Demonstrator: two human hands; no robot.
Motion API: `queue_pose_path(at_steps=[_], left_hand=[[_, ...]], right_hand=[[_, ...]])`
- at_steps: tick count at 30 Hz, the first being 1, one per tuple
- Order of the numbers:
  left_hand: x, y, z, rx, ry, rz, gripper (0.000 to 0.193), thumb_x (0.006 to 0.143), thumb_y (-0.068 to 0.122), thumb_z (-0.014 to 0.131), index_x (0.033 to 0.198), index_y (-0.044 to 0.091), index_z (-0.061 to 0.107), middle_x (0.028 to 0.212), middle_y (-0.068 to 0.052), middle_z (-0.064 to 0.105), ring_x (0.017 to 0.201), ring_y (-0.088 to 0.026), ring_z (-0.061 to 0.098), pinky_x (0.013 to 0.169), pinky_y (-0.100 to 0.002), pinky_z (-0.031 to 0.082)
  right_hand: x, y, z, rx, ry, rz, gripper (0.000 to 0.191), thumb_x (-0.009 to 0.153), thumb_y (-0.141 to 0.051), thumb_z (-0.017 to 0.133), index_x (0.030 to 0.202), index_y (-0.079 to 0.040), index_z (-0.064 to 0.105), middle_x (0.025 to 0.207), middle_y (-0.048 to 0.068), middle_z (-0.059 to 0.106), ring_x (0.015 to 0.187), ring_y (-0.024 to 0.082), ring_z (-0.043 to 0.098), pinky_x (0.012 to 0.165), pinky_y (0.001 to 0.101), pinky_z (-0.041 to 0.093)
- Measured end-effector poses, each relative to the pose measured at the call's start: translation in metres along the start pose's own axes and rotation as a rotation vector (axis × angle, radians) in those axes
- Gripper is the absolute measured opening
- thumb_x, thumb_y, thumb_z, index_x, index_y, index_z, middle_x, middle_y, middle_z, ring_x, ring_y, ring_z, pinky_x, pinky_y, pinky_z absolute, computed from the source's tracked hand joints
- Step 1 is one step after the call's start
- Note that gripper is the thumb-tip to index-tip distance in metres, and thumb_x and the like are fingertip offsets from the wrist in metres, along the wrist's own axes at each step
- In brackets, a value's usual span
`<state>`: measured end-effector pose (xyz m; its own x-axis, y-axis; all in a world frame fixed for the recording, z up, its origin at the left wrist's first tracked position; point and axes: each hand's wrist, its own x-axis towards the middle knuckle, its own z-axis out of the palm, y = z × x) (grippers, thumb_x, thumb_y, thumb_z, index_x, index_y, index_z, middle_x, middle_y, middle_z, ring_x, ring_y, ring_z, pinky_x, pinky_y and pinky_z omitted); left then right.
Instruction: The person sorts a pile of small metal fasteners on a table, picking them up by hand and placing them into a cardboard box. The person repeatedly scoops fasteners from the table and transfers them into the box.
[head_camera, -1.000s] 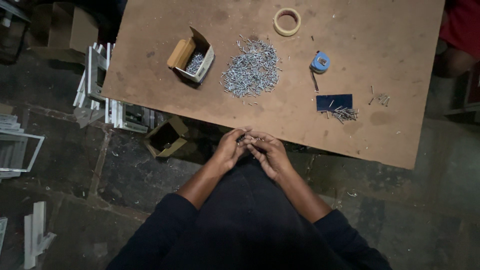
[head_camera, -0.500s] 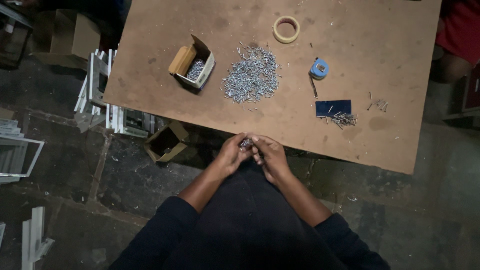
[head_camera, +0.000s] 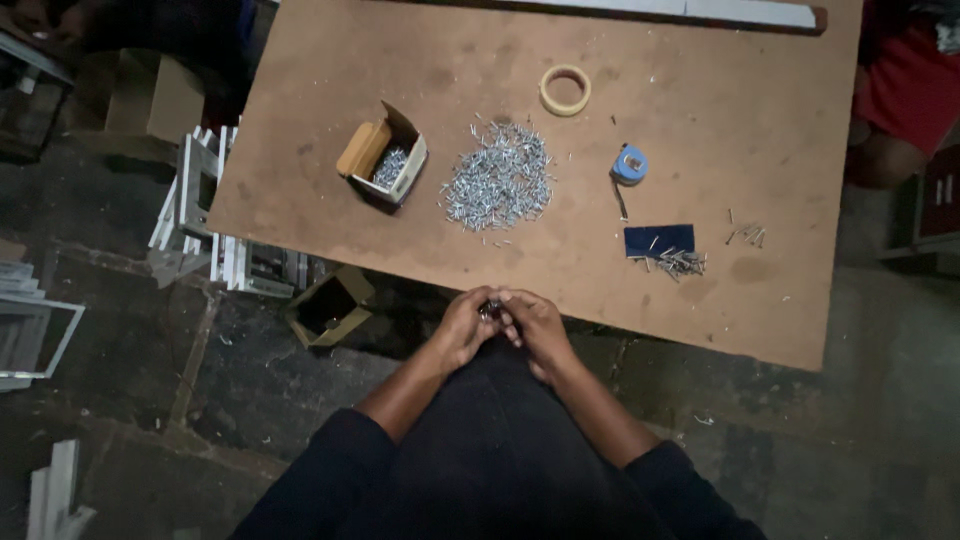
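Observation:
My left hand (head_camera: 462, 327) and my right hand (head_camera: 537, 326) meet over my lap, just below the near edge of a brown board table (head_camera: 700, 120). Their fingertips pinch a small dark object (head_camera: 490, 309) between them; it is too small to identify. On the table ahead lies a heap of small silver metal pieces (head_camera: 500, 180). An open cardboard box (head_camera: 383, 157) holding more silver pieces stands left of the heap.
A roll of tape (head_camera: 565, 89), a blue tape measure (head_camera: 629, 165), a dark blue card (head_camera: 659, 239) and a few loose metal pieces (head_camera: 680, 262) lie on the table. An empty small box (head_camera: 330, 306) and white frames (head_camera: 195, 205) sit on the floor at left. Another person in red (head_camera: 905, 90) sits at the far right.
Both hands stay together at the table's near edge, fingers shifting slightly around the small object. The view has drifted a little; nothing on the table has moved.

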<state>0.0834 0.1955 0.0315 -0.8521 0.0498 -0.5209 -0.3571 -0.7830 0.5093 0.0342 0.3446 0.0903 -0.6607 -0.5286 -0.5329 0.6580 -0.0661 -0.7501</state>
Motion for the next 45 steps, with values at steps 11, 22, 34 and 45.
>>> queue_pose_path(at_steps=[11, 22, 34, 45], left_hand=[[0.016, 0.001, -0.009, 0.04, 0.249, 0.062, 0.032, 0.102, 0.009, 0.047, 0.129, 0.0, 0.062, 0.116, -0.012, 0.07, 0.106, -0.022, 0.07, 0.095, -0.036, 0.057], [0.007, 0.001, -0.001, -0.025, 0.194, 0.037, 0.033, 0.106, 0.023, 0.049, 0.123, -0.002, 0.061, 0.113, -0.013, 0.069, 0.101, -0.022, 0.07, 0.092, -0.039, 0.058], [0.005, -0.01, -0.012, -0.045, 0.253, 0.049, 0.031, 0.105, 0.019, 0.05, 0.124, -0.002, 0.063, 0.108, -0.011, 0.07, 0.1, -0.022, 0.07, 0.091, -0.036, 0.057], [-0.003, 0.0, 0.011, 0.073, 0.248, 0.023, 0.036, 0.103, 0.016, 0.049, 0.131, -0.002, 0.062, 0.118, -0.013, 0.07, 0.109, -0.022, 0.069, 0.095, -0.036, 0.056]], right_hand=[[0.011, -0.002, -0.02, 0.398, 0.14, -0.01, 0.034, 0.102, -0.023, 0.05, 0.124, 0.001, 0.062, 0.078, 0.004, 0.058, 0.061, 0.013, 0.055, 0.051, 0.0265, 0.045], [0.001, -0.024, -0.011, 0.003, 0.046, -0.241, 0.031, 0.102, -0.019, 0.059, 0.126, 0.001, 0.065, 0.077, -0.001, 0.06, 0.059, 0.008, 0.05, 0.052, 0.0223, 0.039], [0.01, 0.023, -0.053, 0.584, -0.017, -0.008, 0.021, 0.1, -0.015, 0.055, 0.117, -0.004, 0.058, 0.086, 0.007, 0.066, 0.073, 0.018, 0.064, 0.062, 0.029, 0.053], [0.003, 0.022, -0.053, 0.504, 0.045, -0.027, 0.029, 0.102, -0.019, 0.054, 0.124, -0.002, 0.059, 0.08, 0.003, 0.059, 0.065, 0.014, 0.056, 0.055, 0.0258, 0.046]])
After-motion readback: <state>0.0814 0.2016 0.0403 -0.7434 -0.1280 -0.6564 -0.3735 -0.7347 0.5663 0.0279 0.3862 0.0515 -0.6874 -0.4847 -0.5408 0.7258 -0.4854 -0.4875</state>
